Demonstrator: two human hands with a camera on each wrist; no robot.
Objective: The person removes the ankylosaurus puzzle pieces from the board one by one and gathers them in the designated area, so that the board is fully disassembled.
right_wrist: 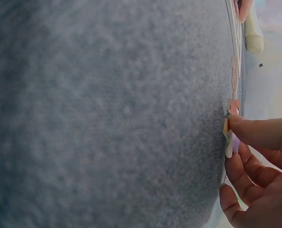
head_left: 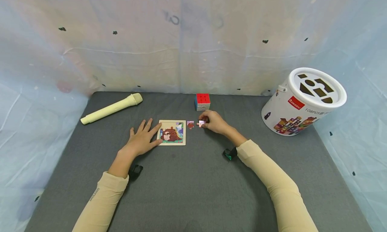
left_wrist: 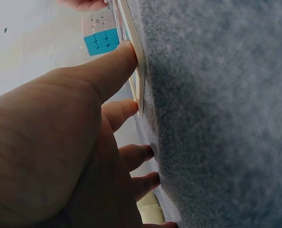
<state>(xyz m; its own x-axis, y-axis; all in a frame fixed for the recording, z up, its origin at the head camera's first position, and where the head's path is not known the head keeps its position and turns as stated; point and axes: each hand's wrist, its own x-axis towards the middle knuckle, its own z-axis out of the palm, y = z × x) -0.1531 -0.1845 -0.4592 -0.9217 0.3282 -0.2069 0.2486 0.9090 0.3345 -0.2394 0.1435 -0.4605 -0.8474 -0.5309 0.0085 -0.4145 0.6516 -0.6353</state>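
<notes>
A small wooden jigsaw puzzle tray (head_left: 172, 144) with a reddish-brown animal picture lies on the grey table. My left hand (head_left: 139, 142) is spread at its left side, thumb and index fingertip on the tray's edge. The other left fingers rest on the cloth, as the left wrist view shows. To the right of the tray lies a loose puzzle piece (head_left: 190, 124), brown and purple. Just right of that, my right hand (head_left: 214, 122) pinches a pink and purple puzzle piece (head_left: 201, 123) between thumb and fingers, low over the cloth. Its edge shows in the right wrist view (right_wrist: 230, 142).
A puzzle cube (head_left: 203, 102) with a red top stands behind the right hand. At the back left lies a pale yellow microphone (head_left: 112, 108). A white bucket (head_left: 299, 104) with shaped holes in its lid stands at the right. A sheet (head_left: 181, 57) hangs behind the table.
</notes>
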